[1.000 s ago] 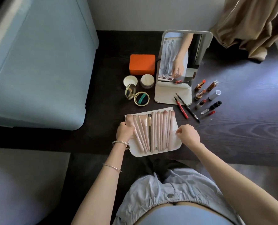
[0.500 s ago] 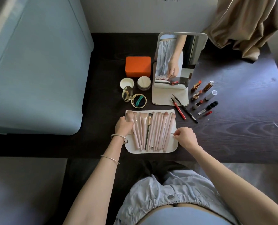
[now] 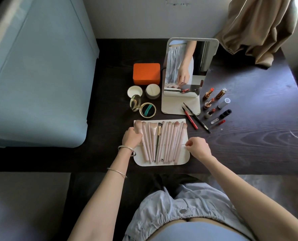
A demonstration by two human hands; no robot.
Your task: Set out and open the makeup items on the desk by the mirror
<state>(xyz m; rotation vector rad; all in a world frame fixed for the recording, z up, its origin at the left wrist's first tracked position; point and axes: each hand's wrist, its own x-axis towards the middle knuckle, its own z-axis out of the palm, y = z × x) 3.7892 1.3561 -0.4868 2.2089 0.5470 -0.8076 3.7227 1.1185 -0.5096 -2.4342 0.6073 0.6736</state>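
We are steadying the brush case, lying open just in front of the mirror. Our left hand is curling around the case's left edge and outermost brush; our right hand is pinching its right edge, possibly the holding band. Tugging unevenly risks rolling loose brushes toward the pencils beside the mirror.

White brush roll unfolded flat on dark wood bench, pink-handled brushes side by side, uncapped lipsticks right of upright white-framed mirror, open gold compact
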